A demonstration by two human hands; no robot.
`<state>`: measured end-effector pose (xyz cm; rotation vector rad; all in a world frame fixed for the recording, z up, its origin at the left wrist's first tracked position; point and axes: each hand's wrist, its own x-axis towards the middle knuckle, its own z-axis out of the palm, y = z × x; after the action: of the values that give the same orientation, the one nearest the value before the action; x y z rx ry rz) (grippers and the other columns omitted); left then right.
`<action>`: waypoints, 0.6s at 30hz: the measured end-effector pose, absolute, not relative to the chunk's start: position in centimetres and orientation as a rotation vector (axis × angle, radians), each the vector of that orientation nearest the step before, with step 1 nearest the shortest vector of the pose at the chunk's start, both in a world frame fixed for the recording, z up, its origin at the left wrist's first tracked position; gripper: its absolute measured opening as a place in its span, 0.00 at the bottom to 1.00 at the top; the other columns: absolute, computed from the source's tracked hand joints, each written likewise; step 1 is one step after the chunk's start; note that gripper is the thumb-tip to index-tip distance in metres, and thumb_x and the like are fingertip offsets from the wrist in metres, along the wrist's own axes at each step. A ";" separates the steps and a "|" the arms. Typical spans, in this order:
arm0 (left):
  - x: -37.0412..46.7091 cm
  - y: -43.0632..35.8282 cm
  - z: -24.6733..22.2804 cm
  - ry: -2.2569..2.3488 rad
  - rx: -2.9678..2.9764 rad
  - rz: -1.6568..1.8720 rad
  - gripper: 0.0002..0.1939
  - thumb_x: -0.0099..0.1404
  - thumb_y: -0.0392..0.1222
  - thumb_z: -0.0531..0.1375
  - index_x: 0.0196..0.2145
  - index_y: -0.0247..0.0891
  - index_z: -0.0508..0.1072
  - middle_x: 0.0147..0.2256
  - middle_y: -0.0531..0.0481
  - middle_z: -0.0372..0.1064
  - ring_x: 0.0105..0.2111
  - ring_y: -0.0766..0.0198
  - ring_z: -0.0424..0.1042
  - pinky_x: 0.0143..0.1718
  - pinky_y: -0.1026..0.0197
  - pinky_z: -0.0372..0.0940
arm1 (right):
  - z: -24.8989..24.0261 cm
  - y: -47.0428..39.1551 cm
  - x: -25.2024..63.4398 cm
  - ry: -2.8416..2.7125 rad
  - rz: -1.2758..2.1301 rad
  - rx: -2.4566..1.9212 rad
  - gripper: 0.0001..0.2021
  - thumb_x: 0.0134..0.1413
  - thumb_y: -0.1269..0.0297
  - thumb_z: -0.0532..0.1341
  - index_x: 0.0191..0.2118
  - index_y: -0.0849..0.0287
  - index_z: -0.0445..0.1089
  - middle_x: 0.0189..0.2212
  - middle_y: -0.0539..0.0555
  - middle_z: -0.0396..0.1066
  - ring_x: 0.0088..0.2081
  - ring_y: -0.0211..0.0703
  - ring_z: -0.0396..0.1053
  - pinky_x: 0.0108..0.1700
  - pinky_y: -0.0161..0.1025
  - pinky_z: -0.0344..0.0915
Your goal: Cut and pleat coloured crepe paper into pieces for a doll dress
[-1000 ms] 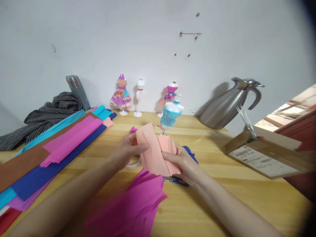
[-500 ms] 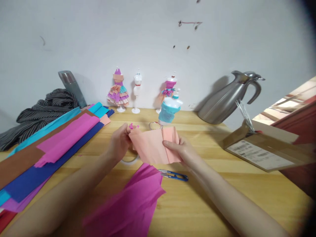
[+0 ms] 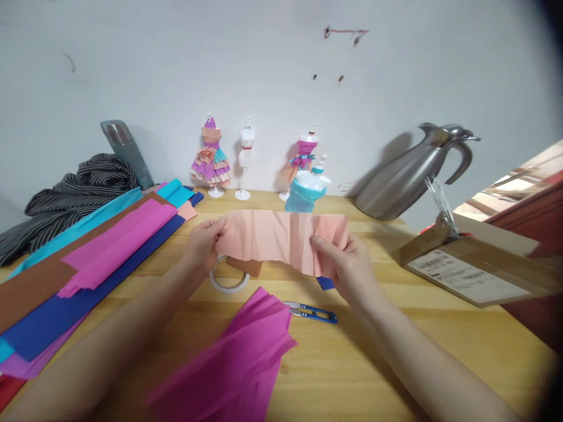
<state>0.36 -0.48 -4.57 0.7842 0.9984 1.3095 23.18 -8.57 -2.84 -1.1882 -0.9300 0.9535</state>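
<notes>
Left hand (image 3: 203, 243) and right hand (image 3: 347, 264) pinching a peach strip (image 3: 281, 237) by its ends, stretched flat above the tape (image 3: 229, 280), snips (image 3: 311, 312) just right of it, magenta sheet (image 3: 240, 363) nearer.

Peach crepe strip (image 3: 281, 237), magenta sheet (image 3: 237, 363), blue-handled snips (image 3: 313, 312). Black-and-white striped cloth (image 3: 74, 196), silver jug (image 3: 413, 176), white tape ring (image 3: 227, 280) on honey-yellow tabletop (image 3: 396, 346). Stacked paper (image 3: 88, 258) in cyan, brown, pink, navy.

The peach paper strip (image 3: 281, 240) hides the blue dress form's base (image 3: 303, 202) — tape ring (image 3: 229, 280) partly covered too.
</notes>
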 end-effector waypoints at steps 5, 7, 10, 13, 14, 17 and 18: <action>0.2 -0.5 -4.6 1.039 0.797 1.297 0.19 0.36 0.32 0.68 0.27 0.35 0.68 0.22 0.58 0.64 0.24 0.70 0.65 0.29 0.66 0.58 | -2.9 -8.4 23.2 -0.916 0.939 -1.177 0.17 0.38 0.58 0.71 0.35 0.59 0.73 0.34 0.56 0.78 0.34 0.51 0.76 0.36 0.44 0.71; 0.1 -0.5 -4.5 0.973 0.822 1.182 0.20 0.36 0.31 0.68 0.31 0.34 0.70 0.25 0.54 0.68 0.28 0.66 0.68 0.32 0.64 0.61 | -3.1 -8.4 23.2 -0.924 0.955 -1.193 0.18 0.38 0.57 0.71 0.36 0.59 0.73 0.34 0.57 0.78 0.34 0.51 0.75 0.36 0.44 0.71; -0.1 -0.6 -4.3 0.858 0.855 0.872 0.15 0.40 0.33 0.67 0.29 0.32 0.72 0.28 0.46 0.72 0.32 0.58 0.71 0.37 0.58 0.63 | -3.3 -8.4 23.1 -0.959 0.984 -1.225 0.18 0.37 0.55 0.71 0.35 0.60 0.73 0.33 0.57 0.78 0.34 0.51 0.75 0.35 0.43 0.71; 0.0 -0.8 -4.4 0.818 0.825 0.779 0.12 0.42 0.32 0.64 0.29 0.31 0.74 0.30 0.43 0.74 0.33 0.56 0.71 0.39 0.56 0.63 | -3.3 -8.6 23.0 -0.988 0.999 -1.244 0.17 0.38 0.55 0.71 0.34 0.60 0.73 0.32 0.56 0.78 0.32 0.50 0.75 0.35 0.42 0.70; 0.1 -0.9 -4.3 0.793 0.813 0.790 0.13 0.43 0.32 0.63 0.31 0.31 0.74 0.31 0.43 0.74 0.34 0.56 0.72 0.40 0.55 0.63 | -3.3 -8.6 22.9 -0.994 1.007 -1.244 0.17 0.38 0.55 0.71 0.34 0.60 0.73 0.32 0.56 0.78 0.32 0.49 0.75 0.35 0.42 0.70; 0.8 -1.8 -4.1 0.677 0.801 0.781 0.19 0.45 0.33 0.60 0.39 0.32 0.75 0.35 0.42 0.75 0.34 0.54 0.72 0.38 0.53 0.65 | -3.5 -8.9 22.5 -0.998 1.072 -1.210 0.19 0.39 0.55 0.71 0.37 0.60 0.73 0.34 0.56 0.78 0.34 0.49 0.75 0.36 0.42 0.70; 1.1 -2.2 -3.9 0.633 0.801 0.761 0.21 0.45 0.34 0.59 0.40 0.32 0.75 0.35 0.42 0.75 0.33 0.54 0.72 0.37 0.52 0.65 | -3.6 -8.9 22.3 -0.999 1.102 -1.193 0.20 0.39 0.55 0.71 0.39 0.60 0.73 0.35 0.57 0.78 0.34 0.50 0.75 0.36 0.42 0.70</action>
<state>1.14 -2.23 -3.94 0.8011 0.6327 0.7608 22.28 -8.94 -3.62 -1.1927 -0.9988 1.1018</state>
